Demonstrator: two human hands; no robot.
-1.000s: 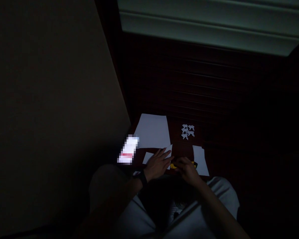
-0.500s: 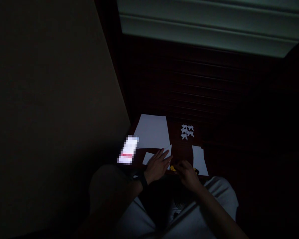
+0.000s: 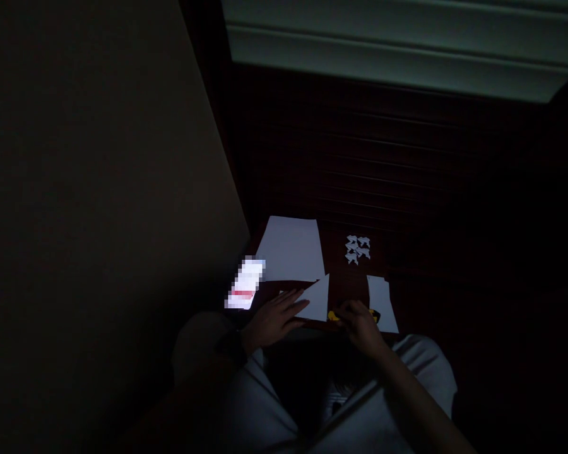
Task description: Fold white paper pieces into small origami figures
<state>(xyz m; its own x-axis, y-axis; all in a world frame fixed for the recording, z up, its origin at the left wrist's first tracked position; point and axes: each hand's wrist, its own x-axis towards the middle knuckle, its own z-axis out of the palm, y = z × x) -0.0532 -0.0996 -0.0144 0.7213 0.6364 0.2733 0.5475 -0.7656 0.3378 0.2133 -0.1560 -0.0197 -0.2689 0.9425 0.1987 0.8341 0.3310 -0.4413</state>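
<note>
The yellow-and-black tool (image 3: 332,316) is just beside the right edge of the white paper piece (image 3: 317,301) on the dark surface (image 3: 348,287), its long axis running side to side; the right hand (image 3: 361,325) is nearest, curled over its middle and grasping it. The left hand (image 3: 275,320) lies flat, fingers extended rightward, over the paper's left part, gripping nothing.

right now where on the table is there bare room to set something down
Mainly the dark tabletop below the small white paper pieces, between the triangular paper and the rectangular paper at right. A narrower strip separates those pieces from the large sheet. The near edge is crowded: left hand, triangular paper, right hand and utility knife.
</note>
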